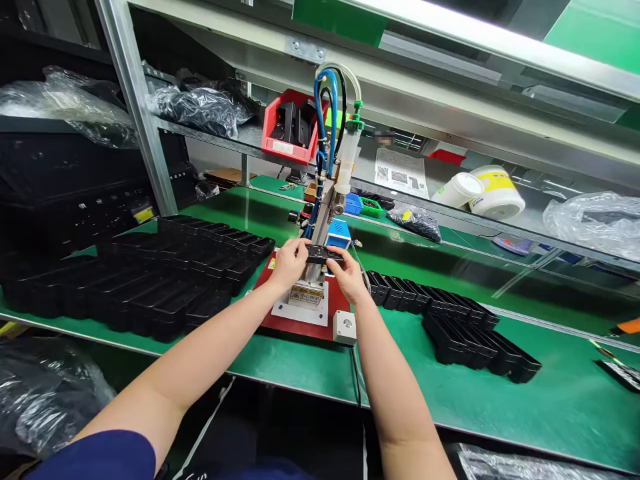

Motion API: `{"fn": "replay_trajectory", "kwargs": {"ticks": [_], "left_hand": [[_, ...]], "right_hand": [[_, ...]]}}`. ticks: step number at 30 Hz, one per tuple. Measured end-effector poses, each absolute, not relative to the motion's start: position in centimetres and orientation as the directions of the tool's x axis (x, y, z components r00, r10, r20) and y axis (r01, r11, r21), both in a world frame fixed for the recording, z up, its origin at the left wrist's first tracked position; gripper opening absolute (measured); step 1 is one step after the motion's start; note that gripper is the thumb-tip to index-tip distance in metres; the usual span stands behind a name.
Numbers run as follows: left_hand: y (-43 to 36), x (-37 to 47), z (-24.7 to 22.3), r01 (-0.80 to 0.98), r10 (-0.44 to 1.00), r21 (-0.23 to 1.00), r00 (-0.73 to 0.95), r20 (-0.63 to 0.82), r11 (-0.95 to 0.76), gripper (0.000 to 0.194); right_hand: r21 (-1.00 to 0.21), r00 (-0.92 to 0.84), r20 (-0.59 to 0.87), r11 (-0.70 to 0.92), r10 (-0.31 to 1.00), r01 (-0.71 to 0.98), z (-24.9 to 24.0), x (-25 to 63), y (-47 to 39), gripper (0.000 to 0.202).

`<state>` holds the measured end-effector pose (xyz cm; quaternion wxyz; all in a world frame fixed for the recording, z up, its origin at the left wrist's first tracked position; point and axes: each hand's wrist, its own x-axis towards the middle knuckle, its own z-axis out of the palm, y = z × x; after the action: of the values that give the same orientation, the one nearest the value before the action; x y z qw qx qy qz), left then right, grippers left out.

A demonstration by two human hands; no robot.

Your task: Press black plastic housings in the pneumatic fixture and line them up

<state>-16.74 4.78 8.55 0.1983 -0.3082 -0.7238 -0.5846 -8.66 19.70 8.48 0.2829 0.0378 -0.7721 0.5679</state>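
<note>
A small black ribbed part is held level between both hands, in front of the metal column of a dispensing machine. My left hand grips its left end with closed fingers. The right end is pinched between the thumb and fingers of my right hand. Above the hands rises a clear syringe with a green cap and blue tubes. Under them is the machine's red base, with a white button box at its right corner.
Rows of black housings cover the green bench on the left; more black housings stand on the right. Overhead, a shelf holds a red bin, plastic-wrapped parts and white tubs.
</note>
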Motion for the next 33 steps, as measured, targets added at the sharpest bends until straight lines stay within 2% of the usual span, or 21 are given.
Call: {"fn": "replay_trajectory", "kwargs": {"ticks": [4, 7, 10, 11, 12, 13, 15, 17, 20, 23, 26, 30, 33], "left_hand": [[4.2, -16.9, 8.8, 0.693, 0.244, 0.707, -0.716, 0.654, 0.138, 0.028], [2.2, -15.5, 8.1, 0.707, 0.184, 0.693, -0.707, 0.683, 0.141, 0.031], [-1.6, -12.5, 4.7, 0.724, 0.096, 0.677, -0.689, 0.719, 0.132, 0.038], [-3.1, -11.5, 3.1, 0.738, 0.082, 0.662, -0.673, 0.735, 0.129, 0.035], [-4.4, -10.6, 1.2, 0.787, 0.108, 0.596, -0.613, 0.782, 0.159, 0.030], [-5.6, -9.9, -0.7, 0.823, 0.153, 0.538, -0.564, 0.812, 0.182, 0.024], [-7.3, -8.8, -4.1, 0.827, 0.226, 0.517, -0.559, 0.797, 0.221, 0.016], [-8.0, -8.4, -6.6, 0.769, 0.268, 0.585, -0.639, 0.721, 0.258, 0.015], [-8.0, -8.5, -7.9, 0.671, 0.307, 0.687, -0.740, 0.598, 0.279, 0.020], [-7.8, -8.7, -7.4, 0.646, 0.339, 0.707, -0.759, 0.556, 0.288, 0.021], [-7.7, -8.5, -6.8, 0.673, 0.358, 0.684, -0.735, 0.576, 0.282, 0.020], [-7.6, -8.3, -7.0, 0.725, 0.390, 0.638, -0.683, 0.618, 0.260, 0.018], [-7.4, -8.3, -7.5, 0.756, 0.410, 0.604, -0.649, 0.641, 0.252, 0.016]], "right_hand": [[-0.828, -0.808, 0.503, 0.439, 0.307, -0.349, 7.4, -8.3, 18.9, 0.046], [-0.821, -0.793, 0.491, 0.497, 0.361, -0.282, 6.4, -5.7, 20.4, 0.058], [-0.787, -0.675, 0.441, 0.617, 0.592, 0.027, 4.3, -0.3, 24.0, 0.053], [-0.762, -0.623, 0.413, 0.626, 0.664, 0.162, 3.4, 1.8, 25.4, 0.050], [-0.738, -0.589, 0.379, 0.617, 0.714, 0.273, 2.4, 3.8, 26.6, 0.046], [-0.715, -0.577, 0.339, 0.602, 0.743, 0.355, 1.6, 5.7, 27.5, 0.041], [-0.654, -0.599, 0.256, 0.592, 0.759, 0.471, 0.1, 8.5, 28.7, 0.030], [-0.562, -0.624, 0.185, 0.603, 0.759, 0.566, -1.0, 10.0, 28.9, 0.024], [-0.408, -0.617, 0.130, 0.609, 0.776, 0.680, -1.9, 10.5, 27.9, 0.024], [-0.283, -0.595, 0.112, 0.599, 0.796, 0.749, -2.7, 10.4, 26.7, 0.023], [-0.225, -0.592, 0.140, 0.608, 0.794, 0.762, -3.3, 10.6, 26.3, 0.016], [-0.234, -0.600, 0.237, 0.644, 0.764, 0.728, -2.9, 10.9, 26.5, 0.016], [-0.271, -0.579, 0.387, 0.689, 0.717, 0.672, -0.6, 10.0, 26.0, 0.024]]}}
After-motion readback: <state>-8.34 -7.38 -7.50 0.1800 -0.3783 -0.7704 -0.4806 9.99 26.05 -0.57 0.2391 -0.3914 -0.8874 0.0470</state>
